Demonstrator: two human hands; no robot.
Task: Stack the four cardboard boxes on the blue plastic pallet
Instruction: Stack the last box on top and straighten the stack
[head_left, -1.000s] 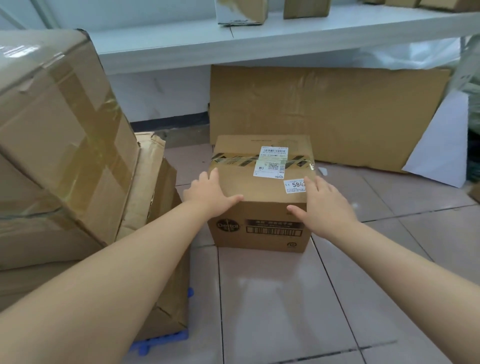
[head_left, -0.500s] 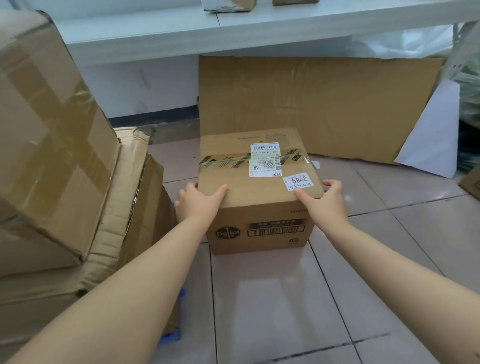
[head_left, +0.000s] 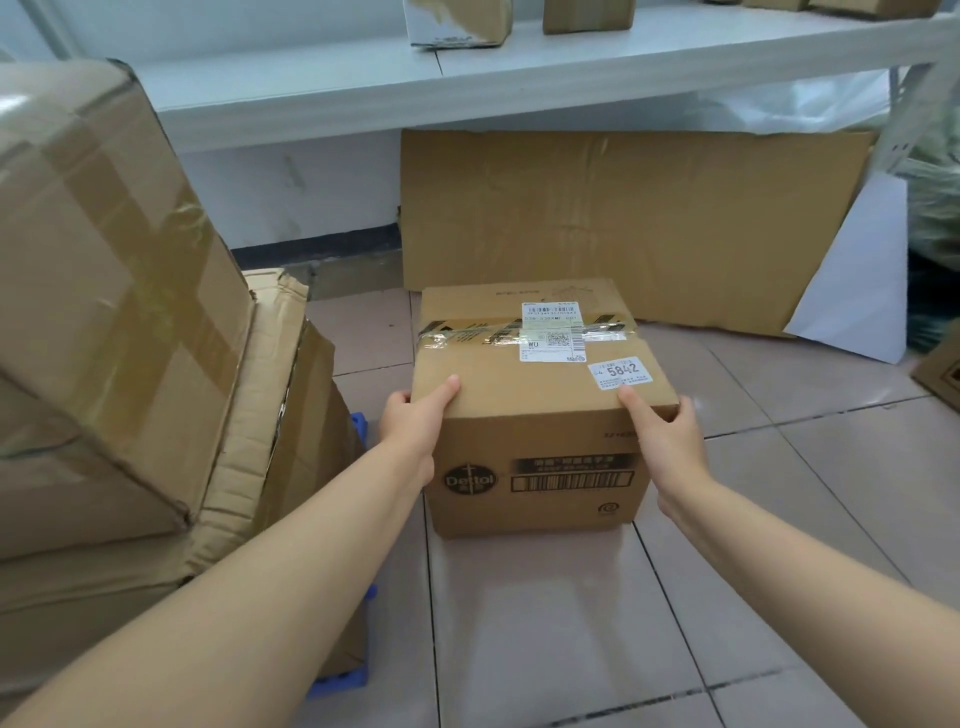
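Note:
A small taped cardboard box (head_left: 535, 405) with white labels and a printed barcode stands on the tiled floor in the middle. My left hand (head_left: 415, 421) grips its near left top corner, thumb on top. My right hand (head_left: 665, 431) grips its near right top corner, thumb by the "5842" sticker. To the left, a large taped box (head_left: 104, 270) leans tilted on top of a crushed, flatter box (head_left: 270, 415). Bits of the blue plastic pallet (head_left: 358, 426) peek out beneath that stack.
A flattened cardboard sheet (head_left: 623, 223) and a white board (head_left: 857, 291) lean against the wall behind the small box. A white shelf (head_left: 519, 78) above carries more small boxes. Another carton corner (head_left: 943, 374) shows at the right edge.
My hands slid from the box's top surface outward to its near corners and closed on them. The camera moved nearer, so the box appears larger.

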